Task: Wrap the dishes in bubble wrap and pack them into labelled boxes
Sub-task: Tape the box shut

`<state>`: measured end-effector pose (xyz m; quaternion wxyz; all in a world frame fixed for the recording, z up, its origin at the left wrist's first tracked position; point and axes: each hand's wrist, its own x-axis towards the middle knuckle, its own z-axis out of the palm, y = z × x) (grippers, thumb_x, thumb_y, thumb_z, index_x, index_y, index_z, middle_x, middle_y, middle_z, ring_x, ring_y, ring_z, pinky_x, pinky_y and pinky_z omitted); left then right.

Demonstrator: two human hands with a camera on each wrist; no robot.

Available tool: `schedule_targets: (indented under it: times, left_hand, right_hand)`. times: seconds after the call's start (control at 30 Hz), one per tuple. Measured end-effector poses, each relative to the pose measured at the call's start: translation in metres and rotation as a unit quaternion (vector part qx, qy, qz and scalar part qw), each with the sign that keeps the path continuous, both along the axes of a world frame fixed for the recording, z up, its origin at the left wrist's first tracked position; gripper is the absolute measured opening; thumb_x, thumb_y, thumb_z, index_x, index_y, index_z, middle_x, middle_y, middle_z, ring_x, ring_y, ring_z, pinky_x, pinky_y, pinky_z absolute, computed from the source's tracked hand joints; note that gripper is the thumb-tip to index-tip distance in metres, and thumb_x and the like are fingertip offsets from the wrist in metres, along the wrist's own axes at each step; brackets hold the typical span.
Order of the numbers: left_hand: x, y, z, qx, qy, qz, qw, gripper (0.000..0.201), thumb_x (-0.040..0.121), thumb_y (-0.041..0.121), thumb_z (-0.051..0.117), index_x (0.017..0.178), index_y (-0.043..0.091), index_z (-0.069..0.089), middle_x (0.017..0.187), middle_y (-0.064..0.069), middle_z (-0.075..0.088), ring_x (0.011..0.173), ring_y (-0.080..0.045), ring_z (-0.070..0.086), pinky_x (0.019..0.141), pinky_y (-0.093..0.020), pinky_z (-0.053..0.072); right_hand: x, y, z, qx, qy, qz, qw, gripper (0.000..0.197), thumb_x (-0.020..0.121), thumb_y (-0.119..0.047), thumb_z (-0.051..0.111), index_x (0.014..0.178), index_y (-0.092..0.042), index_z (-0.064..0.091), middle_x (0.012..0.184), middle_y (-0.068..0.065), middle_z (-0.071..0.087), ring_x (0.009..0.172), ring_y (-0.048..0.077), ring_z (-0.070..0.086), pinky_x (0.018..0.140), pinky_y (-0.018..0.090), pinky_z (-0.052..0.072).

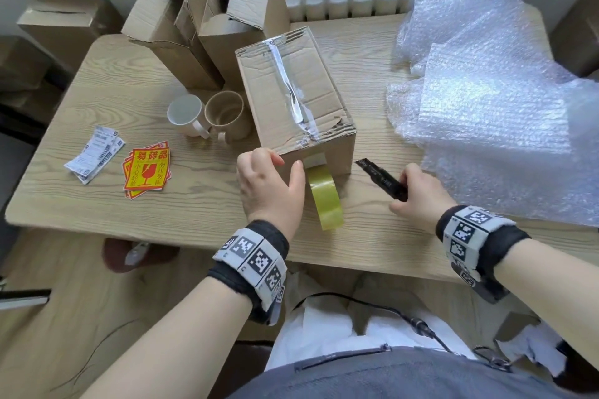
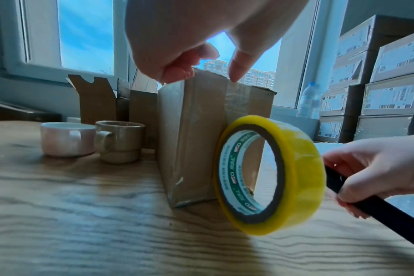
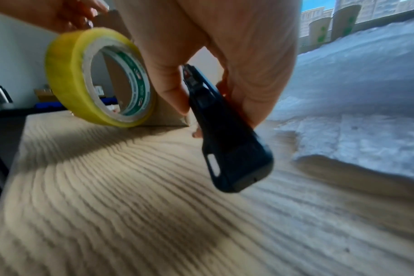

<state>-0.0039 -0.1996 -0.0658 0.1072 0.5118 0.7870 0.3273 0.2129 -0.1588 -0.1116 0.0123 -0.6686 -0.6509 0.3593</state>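
A closed cardboard box [image 1: 291, 91], with clear tape along its top seam, stands in the middle of the wooden table [image 1: 194, 204]. My left hand [image 1: 287, 163] curls its fingers over the box's near top edge, and the thumb [image 2: 234, 72] presses the tape strip onto the front face. A yellow tape roll [image 1: 325, 201] hangs from that strip against the box front [image 2: 303, 168]. To the right, my right hand [image 1: 403, 193] grips a black utility knife [image 1: 382, 181] just above the table [image 3: 229, 149]. A white mug [image 1: 184, 110] and a beige mug [image 1: 225, 113] stand unwrapped left of the box.
Sheets of bubble wrap [image 1: 486, 91] cover the table's right side. Red and yellow fragile stickers [image 1: 147, 168] and white labels [image 1: 95, 154] lie at the left. Open cardboard boxes [image 1: 227, 10] stand at the back left. Stacked labelled boxes [image 2: 378, 84] are by the window.
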Motion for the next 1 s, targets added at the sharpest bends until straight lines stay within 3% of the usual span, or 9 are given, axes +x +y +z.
schedule_targets:
  times: [0.1, 0.2, 0.27, 0.33, 0.47, 0.57, 0.73, 0.87, 1.0]
  left_hand:
    - [0.003, -0.005, -0.003, 0.005, -0.024, 0.025, 0.999, 0.024, 0.083, 0.026, 0.067, 0.090, 0.012, 0.048, 0.099, 0.001, 0.037, 0.093, -0.024, 0.046, 0.084, -0.034, 0.038]
    - [0.004, -0.013, -0.009, -0.047, -0.050, -0.001, 0.998, 0.023, 0.088, 0.031, 0.060, 0.077, 0.018, 0.044, 0.085, 0.004, 0.046, 0.077, -0.015, 0.043, 0.068, -0.028, 0.032]
    - [0.004, -0.014, -0.011, -0.097, -0.097, -0.010, 0.991, 0.021, 0.090, 0.038, 0.057, 0.081, 0.019, 0.051, 0.085, 0.004, 0.053, 0.078, -0.013, 0.048, 0.069, -0.027, 0.036]
    - [0.003, -0.007, -0.018, -0.153, -0.193, 0.007, 0.969, 0.029, 0.089, 0.043, 0.057, 0.100, 0.017, 0.058, 0.098, 0.002, 0.059, 0.090, -0.014, 0.055, 0.081, -0.026, 0.042]
    - [0.003, 0.008, -0.028, -0.210, -0.392, 0.022, 0.895, 0.041, 0.071, 0.060, 0.062, 0.093, 0.025, 0.063, 0.106, -0.006, 0.070, 0.099, -0.025, 0.066, 0.096, -0.040, 0.049]
    - [0.005, 0.006, -0.021, -0.187, -0.476, 0.039, 0.858, 0.020, 0.090, 0.031, 0.060, 0.105, 0.017, 0.058, 0.115, -0.017, 0.066, 0.100, -0.029, 0.066, 0.087, -0.037, 0.053]
    - [0.010, 0.001, -0.020, -0.131, -0.505, 0.013, 0.853, 0.017, 0.095, 0.018, 0.054, 0.112, 0.019, 0.054, 0.111, -0.009, 0.065, 0.087, -0.022, 0.068, 0.065, -0.025, 0.058]
    - [0.011, 0.006, -0.021, -0.123, -0.484, 0.036, 0.865, 0.008, 0.092, 0.019, 0.059, 0.099, 0.020, 0.062, 0.109, -0.016, 0.068, 0.094, -0.031, 0.068, 0.079, -0.040, 0.058]
    - [0.010, 0.011, -0.023, -0.129, -0.452, 0.051, 0.881, 0.004, 0.086, 0.024, 0.064, 0.087, 0.020, 0.066, 0.099, -0.013, 0.071, 0.090, -0.031, 0.069, 0.080, -0.043, 0.057]
  right_hand:
    - [0.007, -0.002, 0.013, 0.030, 0.069, 0.005, 0.997, 0.029, 0.078, -0.013, 0.068, 0.095, -0.017, 0.045, 0.084, 0.001, 0.056, 0.075, 0.019, 0.056, 0.066, 0.034, 0.048]
    - [0.012, -0.004, 0.024, 0.067, 0.113, 0.030, 0.991, 0.026, 0.078, -0.010, 0.069, 0.093, -0.018, 0.048, 0.083, 0.002, 0.059, 0.076, 0.021, 0.057, 0.069, 0.035, 0.049]
    - [0.011, -0.005, 0.030, 0.102, 0.129, 0.065, 0.984, 0.025, 0.079, -0.013, 0.072, 0.096, -0.021, 0.055, 0.084, -0.003, 0.060, 0.078, 0.019, 0.059, 0.071, 0.031, 0.049]
    - [0.007, -0.004, 0.035, 0.152, 0.124, 0.111, 0.974, 0.028, 0.078, -0.017, 0.074, 0.104, -0.018, 0.063, 0.088, -0.002, 0.063, 0.083, 0.020, 0.060, 0.075, 0.034, 0.049]
    - [-0.008, 0.002, 0.040, 0.229, 0.093, 0.162, 0.955, 0.036, 0.083, -0.020, 0.070, 0.118, -0.019, 0.065, 0.099, 0.006, 0.063, 0.088, 0.027, 0.058, 0.075, 0.041, 0.050]
    - [-0.017, 0.007, 0.042, 0.267, 0.069, 0.195, 0.941, 0.036, 0.085, -0.017, 0.068, 0.121, -0.018, 0.064, 0.097, 0.012, 0.061, 0.082, 0.033, 0.059, 0.069, 0.040, 0.050]
    - [-0.026, 0.014, 0.050, 0.309, 0.010, 0.253, 0.917, 0.030, 0.084, -0.016, 0.068, 0.114, -0.017, 0.067, 0.089, 0.012, 0.061, 0.077, 0.032, 0.059, 0.058, 0.030, 0.038]
    - [-0.029, 0.020, 0.059, 0.314, -0.025, 0.278, 0.907, 0.025, 0.085, -0.016, 0.067, 0.109, -0.017, 0.069, 0.087, 0.012, 0.060, 0.074, 0.033, 0.059, 0.055, 0.031, 0.039]
    - [-0.033, 0.022, 0.066, 0.325, -0.030, 0.293, 0.899, 0.024, 0.074, -0.009, 0.076, 0.097, -0.014, 0.073, 0.076, 0.012, 0.060, 0.060, 0.032, 0.059, 0.049, 0.029, 0.039]
